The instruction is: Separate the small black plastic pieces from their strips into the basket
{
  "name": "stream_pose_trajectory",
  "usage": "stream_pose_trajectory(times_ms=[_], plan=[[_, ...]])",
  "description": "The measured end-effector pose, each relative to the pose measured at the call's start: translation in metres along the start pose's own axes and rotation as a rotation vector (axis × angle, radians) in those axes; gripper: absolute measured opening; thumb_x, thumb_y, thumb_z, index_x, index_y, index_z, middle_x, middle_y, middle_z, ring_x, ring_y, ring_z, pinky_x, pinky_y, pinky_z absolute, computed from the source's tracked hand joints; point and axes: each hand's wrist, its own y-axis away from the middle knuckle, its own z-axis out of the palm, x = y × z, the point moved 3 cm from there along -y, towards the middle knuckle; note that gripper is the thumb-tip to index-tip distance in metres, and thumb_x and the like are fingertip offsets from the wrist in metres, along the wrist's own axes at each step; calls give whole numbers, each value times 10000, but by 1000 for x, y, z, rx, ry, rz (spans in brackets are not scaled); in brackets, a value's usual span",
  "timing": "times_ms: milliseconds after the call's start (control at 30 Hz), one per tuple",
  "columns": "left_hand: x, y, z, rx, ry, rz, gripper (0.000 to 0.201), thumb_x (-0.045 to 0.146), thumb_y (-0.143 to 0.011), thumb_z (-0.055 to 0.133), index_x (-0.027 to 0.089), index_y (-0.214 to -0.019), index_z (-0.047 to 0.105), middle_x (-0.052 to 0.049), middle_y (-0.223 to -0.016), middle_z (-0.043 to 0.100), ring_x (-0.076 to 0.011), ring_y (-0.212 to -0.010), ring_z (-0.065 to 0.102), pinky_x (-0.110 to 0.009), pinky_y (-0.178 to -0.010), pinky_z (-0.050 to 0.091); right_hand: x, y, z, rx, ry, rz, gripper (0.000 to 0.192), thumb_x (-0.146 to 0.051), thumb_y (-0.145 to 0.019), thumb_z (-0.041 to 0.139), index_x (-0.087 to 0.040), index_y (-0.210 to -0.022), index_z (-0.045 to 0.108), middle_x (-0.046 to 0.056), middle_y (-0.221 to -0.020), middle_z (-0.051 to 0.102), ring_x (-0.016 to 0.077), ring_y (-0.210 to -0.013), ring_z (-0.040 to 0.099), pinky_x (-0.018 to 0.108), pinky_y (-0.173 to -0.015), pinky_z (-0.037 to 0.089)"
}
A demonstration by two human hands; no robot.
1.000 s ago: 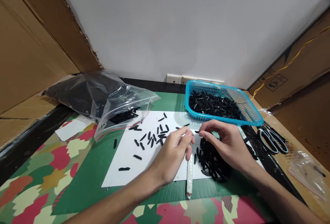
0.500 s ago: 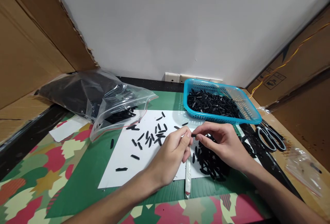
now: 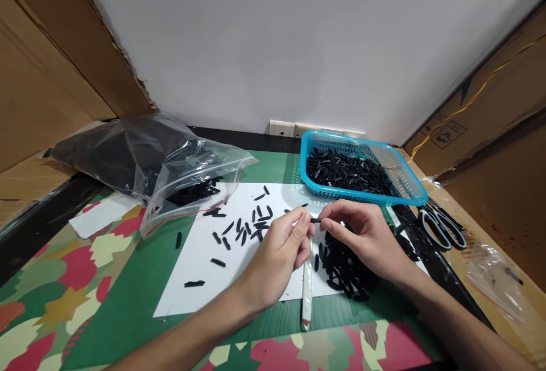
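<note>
Both hands meet over the white paper (image 3: pixel 191 257), pinching a small black strip (image 3: pixel 315 221) between them. My left hand (image 3: pixel 284 248) is closed, thumb against fingers, at the strip's left end. At its other end is my right hand (image 3: pixel 362 233), with thumb and forefinger pinched on it. Beneath my right hand lies a heap of similar black pieces (image 3: pixel 347 277). Several loose black pieces (image 3: pixel 243 231) are scattered on the paper to the left. Below my left hand a slim white wrapped stick (image 3: pixel 306 297) points toward me; its upper end is hidden.
A blue plastic basket (image 3: pixel 362 196) of black pieces stands at the back right, with scissors (image 3: pixel 441 229) beside it. Far left lies a clear zip bag (image 3: pixel 157 172) of black pieces. Cardboard (image 3: pixel 490 149) rises on both sides, a wall behind.
The view has shifted slightly, moving the scene a little left. My hands keep their pinch on the black strip, and more of it shows between the fingertips.
</note>
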Motion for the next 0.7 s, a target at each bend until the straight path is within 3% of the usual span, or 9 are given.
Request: stream_pose_trajectory(times_ms=[233, 700], plan=[[3, 0, 0, -1, 8, 26, 398, 560, -1091, 393, 220, -927, 518, 91, -535, 411, -94, -464, 279, -222, -458, 214, 2, 1, 1, 29, -62, -7, 161, -361, -975, 736, -203, -955, 755, 28, -902, 752, 165, -792, 660, 270, -716, 524], [4, 1, 2, 11, 90, -34, 437, 621, -1058, 424, 236, -855, 451, 94, -528, 388, -75, -434, 241, -189, -405, 162, 0, 3, 1, 43, 48, -74, 152, -335, -1005, 698, -211, -947, 762, 21, -901, 758, 172, -814, 671, 279, -743, 509]])
